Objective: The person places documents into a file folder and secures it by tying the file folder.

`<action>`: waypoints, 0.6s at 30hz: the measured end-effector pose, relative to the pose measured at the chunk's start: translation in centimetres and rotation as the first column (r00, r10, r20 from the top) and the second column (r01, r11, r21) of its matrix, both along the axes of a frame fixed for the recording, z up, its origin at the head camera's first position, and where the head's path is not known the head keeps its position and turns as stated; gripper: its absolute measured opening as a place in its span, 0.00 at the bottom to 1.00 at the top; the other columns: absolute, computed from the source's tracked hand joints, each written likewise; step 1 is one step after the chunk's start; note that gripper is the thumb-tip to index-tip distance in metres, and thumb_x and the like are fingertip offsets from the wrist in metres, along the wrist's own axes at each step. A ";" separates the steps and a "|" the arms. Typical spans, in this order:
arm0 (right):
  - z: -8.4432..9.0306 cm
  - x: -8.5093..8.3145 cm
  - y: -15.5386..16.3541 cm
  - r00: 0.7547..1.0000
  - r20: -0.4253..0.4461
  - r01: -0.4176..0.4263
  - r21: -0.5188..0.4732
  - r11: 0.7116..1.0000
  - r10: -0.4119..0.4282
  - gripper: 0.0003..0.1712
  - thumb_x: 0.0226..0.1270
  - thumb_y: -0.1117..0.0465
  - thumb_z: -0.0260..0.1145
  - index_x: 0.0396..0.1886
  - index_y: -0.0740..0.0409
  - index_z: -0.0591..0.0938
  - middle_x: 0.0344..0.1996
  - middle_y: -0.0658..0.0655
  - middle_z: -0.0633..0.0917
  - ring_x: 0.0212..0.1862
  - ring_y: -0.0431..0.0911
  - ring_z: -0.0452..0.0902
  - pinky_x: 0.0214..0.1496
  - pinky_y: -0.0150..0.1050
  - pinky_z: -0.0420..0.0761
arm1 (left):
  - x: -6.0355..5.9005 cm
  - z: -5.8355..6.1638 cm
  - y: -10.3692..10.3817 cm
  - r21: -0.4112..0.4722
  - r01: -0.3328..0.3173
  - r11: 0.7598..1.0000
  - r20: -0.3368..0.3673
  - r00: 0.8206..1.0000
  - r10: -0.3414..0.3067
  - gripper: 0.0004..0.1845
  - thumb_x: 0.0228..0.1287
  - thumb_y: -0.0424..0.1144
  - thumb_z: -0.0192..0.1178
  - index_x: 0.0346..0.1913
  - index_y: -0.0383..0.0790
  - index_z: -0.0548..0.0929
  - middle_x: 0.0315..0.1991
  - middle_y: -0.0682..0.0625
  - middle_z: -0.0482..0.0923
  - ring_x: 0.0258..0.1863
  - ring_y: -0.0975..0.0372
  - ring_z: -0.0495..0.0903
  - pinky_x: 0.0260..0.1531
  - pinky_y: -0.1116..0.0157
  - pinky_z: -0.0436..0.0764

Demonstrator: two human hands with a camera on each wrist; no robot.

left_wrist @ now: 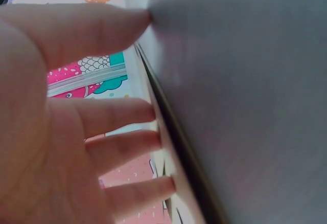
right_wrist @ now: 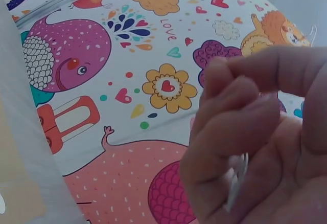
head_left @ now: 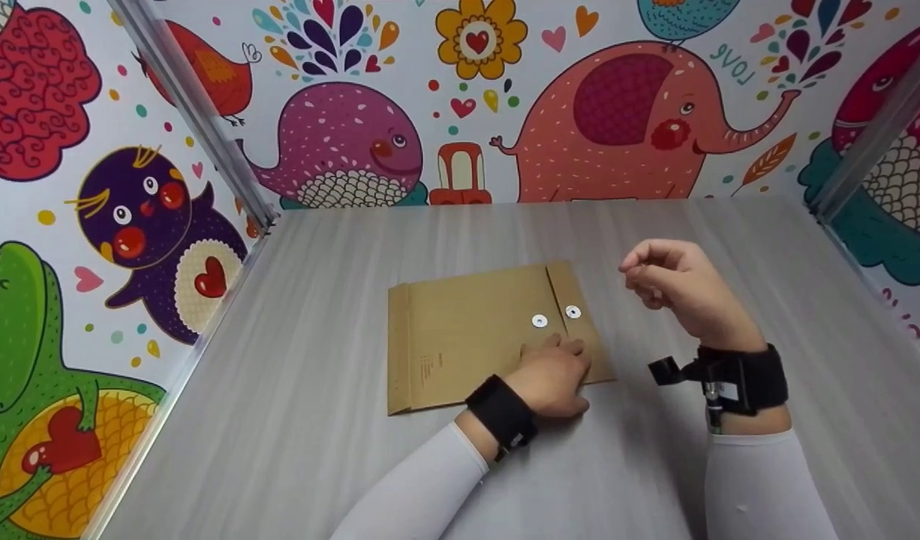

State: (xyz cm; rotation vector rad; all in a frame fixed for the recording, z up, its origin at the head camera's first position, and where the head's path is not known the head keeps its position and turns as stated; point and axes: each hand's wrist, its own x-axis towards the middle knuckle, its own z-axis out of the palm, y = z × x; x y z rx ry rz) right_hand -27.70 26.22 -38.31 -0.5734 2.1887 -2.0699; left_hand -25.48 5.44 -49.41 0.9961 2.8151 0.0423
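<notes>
A brown paper envelope (head_left: 467, 330) lies flat on the grey table (head_left: 317, 450). Two white round fasteners (head_left: 539, 321) (head_left: 573, 312) sit at its flap on the right. My left hand (head_left: 561, 360) rests on the envelope's near right corner with straight fingers (left_wrist: 122, 114). My right hand (head_left: 631, 270) is raised above the table, right of the flap. Its fingertips are curled together and pinch a thin white string (right_wrist: 237, 180), seen in the right wrist view between the fingers (right_wrist: 245, 101). A tan strip of the envelope (right_wrist: 15, 183) shows at that view's left edge.
Walls with colourful cartoon animals (head_left: 625, 120) close the table in at the back and on both sides, with metal corner posts (head_left: 197, 112) (head_left: 873, 127). Bare grey tabletop surrounds the envelope.
</notes>
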 end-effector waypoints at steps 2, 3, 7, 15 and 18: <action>0.2 0.3 -0.3 1.000 -0.019 -0.014 0.059 0.998 0.016 0.11 0.77 0.73 0.59 0.37 0.62 0.86 0.25 0.51 0.83 0.24 0.41 0.70 0.25 0.33 0.71 | 0.0 0.0 0.0 -0.003 0.008 1.000 -0.011 1.000 -0.008 0.28 0.64 0.58 0.69 0.63 0.50 0.85 0.69 0.54 0.77 0.69 0.51 0.75 0.54 0.39 0.83; 0.3 0.5 -0.5 0.999 -0.029 -0.027 0.093 0.995 0.029 0.10 0.77 0.72 0.60 0.37 0.63 0.87 0.26 0.51 0.84 0.25 0.40 0.72 0.25 0.33 0.72 | -0.1 0.0 0.0 0.000 0.010 1.000 -0.013 1.000 -0.010 0.27 0.63 0.57 0.69 0.62 0.50 0.86 0.67 0.54 0.77 0.67 0.52 0.76 0.53 0.39 0.83; 0.8 1.2 -1.6 0.989 -0.064 -0.115 0.269 0.956 0.137 0.08 0.78 0.66 0.65 0.39 0.62 0.89 0.29 0.55 0.87 0.27 0.44 0.76 0.30 0.34 0.79 | -0.1 -0.2 -0.2 0.033 0.023 0.999 -0.025 0.999 -0.022 0.21 0.61 0.56 0.71 0.52 0.49 0.87 0.61 0.54 0.80 0.59 0.54 0.78 0.48 0.42 0.84; 1.2 1.6 -1.5 0.941 -0.040 -0.289 0.415 0.862 0.335 0.11 0.79 0.58 0.66 0.33 0.53 0.88 0.22 0.58 0.78 0.25 0.50 0.73 0.27 0.39 0.78 | -0.2 0.0 -0.4 0.046 0.019 0.999 0.000 1.000 -0.019 0.18 0.63 0.57 0.70 0.48 0.50 0.85 0.67 0.56 0.79 0.60 0.56 0.76 0.50 0.45 0.83; 1.2 1.5 -1.2 0.920 -0.083 -0.327 0.379 0.866 0.383 0.11 0.80 0.64 0.63 0.37 0.55 0.89 0.21 0.56 0.73 0.23 0.48 0.68 0.25 0.40 0.73 | -0.2 0.0 -0.3 0.030 0.014 0.999 0.012 1.000 -0.015 0.18 0.64 0.57 0.69 0.49 0.51 0.86 0.69 0.56 0.78 0.62 0.56 0.76 0.51 0.46 0.83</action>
